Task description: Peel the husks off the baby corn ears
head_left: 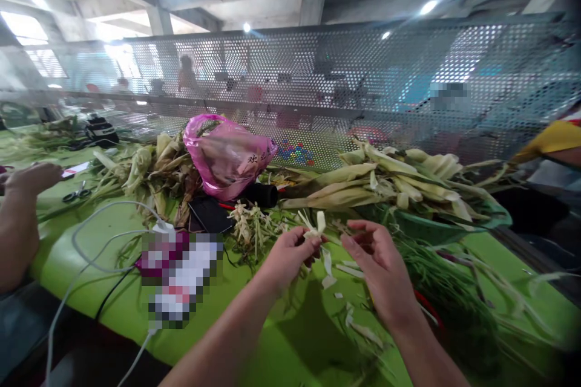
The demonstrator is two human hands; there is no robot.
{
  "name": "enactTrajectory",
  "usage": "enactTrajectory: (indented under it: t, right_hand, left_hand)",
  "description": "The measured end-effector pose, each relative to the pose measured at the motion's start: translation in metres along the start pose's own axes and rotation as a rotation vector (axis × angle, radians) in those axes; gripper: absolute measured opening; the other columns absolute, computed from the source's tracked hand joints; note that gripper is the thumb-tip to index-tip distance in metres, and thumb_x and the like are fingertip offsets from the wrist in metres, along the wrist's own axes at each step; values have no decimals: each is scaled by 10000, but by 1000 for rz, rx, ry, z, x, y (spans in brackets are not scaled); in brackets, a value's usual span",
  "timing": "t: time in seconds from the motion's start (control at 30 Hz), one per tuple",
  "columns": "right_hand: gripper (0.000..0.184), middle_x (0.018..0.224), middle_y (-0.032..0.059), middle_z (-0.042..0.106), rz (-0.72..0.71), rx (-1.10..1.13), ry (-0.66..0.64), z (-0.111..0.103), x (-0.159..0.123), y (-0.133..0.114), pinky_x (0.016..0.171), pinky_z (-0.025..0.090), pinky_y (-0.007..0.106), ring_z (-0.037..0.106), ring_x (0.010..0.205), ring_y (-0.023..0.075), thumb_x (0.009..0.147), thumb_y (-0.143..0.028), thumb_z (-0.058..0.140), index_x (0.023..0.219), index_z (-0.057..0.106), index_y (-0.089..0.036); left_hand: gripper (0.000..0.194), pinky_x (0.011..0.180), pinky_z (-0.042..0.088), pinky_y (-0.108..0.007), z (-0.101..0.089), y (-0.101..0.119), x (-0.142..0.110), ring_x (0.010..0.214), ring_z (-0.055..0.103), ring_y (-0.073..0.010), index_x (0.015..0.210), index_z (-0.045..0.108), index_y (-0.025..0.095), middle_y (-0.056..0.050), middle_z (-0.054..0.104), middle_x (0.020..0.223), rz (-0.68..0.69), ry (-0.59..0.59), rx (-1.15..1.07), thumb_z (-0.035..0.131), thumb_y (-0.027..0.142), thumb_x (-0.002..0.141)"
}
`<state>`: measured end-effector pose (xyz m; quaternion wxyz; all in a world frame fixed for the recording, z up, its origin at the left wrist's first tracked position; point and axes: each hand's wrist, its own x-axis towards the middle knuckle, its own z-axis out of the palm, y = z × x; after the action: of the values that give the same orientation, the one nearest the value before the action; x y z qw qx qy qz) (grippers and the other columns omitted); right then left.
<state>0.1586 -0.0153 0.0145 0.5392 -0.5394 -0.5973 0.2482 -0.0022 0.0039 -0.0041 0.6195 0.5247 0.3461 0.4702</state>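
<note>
Pinched between the fingertips of my left hand [290,254] is a small pale corn husk piece [318,227], folded, with thin strands sticking up from it. My right hand [384,266] is just to the right, its fingers curved and apart, with nothing clearly held. Loose husk scraps [329,266] hang or lie below and between my hands. Behind my left hand is a heap of small knotted husk pieces [254,227]. A large pile of dried corn husks [390,178] lies beyond my right hand, partly in a green basin [454,227].
The green tabletop [227,320] also bears a pink plastic bag [227,157], more husks [158,172], scissors [77,192], a white cable [77,236], a blurred-out phone [186,281] and green fibres [445,290]. A perforated metal screen [290,66] stands behind. Another person's hand [34,178] is at left.
</note>
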Motion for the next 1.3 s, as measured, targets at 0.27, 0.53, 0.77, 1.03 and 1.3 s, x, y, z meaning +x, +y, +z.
enactTrajectory:
  t: [0.27, 0.53, 0.77, 1.03, 1.3]
  right_hand:
    - [264, 768, 26, 639, 29, 4, -335, 12, -4, -6, 711, 433, 279, 558, 764, 188, 845, -441, 564, 772, 628, -195]
    - [263, 592, -35, 432, 30, -97, -240, 2, -3, -2, 549, 331, 254, 399, 589, 135, 824, -387, 541, 633, 512, -208]
    - [226, 713, 2, 579, 96, 19, -279, 1, 0, -2, 614, 412, 254, 522, 693, 164, 822, -422, 601, 785, 624, -200]
    - [229, 694, -6, 592, 103, 141, -199, 1, 2, 7, 633, 423, 257, 526, 668, 153, 785, -416, 677, 748, 629, -195]
    - [236, 734, 6, 614, 189, 341, -125, 3, 0, 5, 631, 464, 286, 555, 664, 164, 734, -413, 718, 801, 626, -207]
  left_hand:
    - [423, 556, 314, -215, 4, 4, -2, 564, 399, -73, 805, 621, 121, 29, 462, 618, 5, 34, -129, 656, 537, 741]
    - [416, 539, 297, -213, 5, 3, -4, 491, 314, -45, 844, 619, 136, 57, 402, 608, -143, 80, -317, 658, 536, 737]
    - [406, 557, 277, -228, 1, 3, -2, 541, 326, -72, 800, 581, 147, 49, 396, 611, -34, 48, -137, 594, 552, 776]
    - [406, 569, 262, -249, 7, -1, -6, 598, 332, -94, 738, 491, 169, 39, 374, 642, 42, -88, 19, 490, 560, 848]
    - [393, 587, 283, -237, 10, 5, -8, 620, 335, -99, 732, 492, 168, 32, 364, 658, 109, -121, 121, 472, 535, 870]
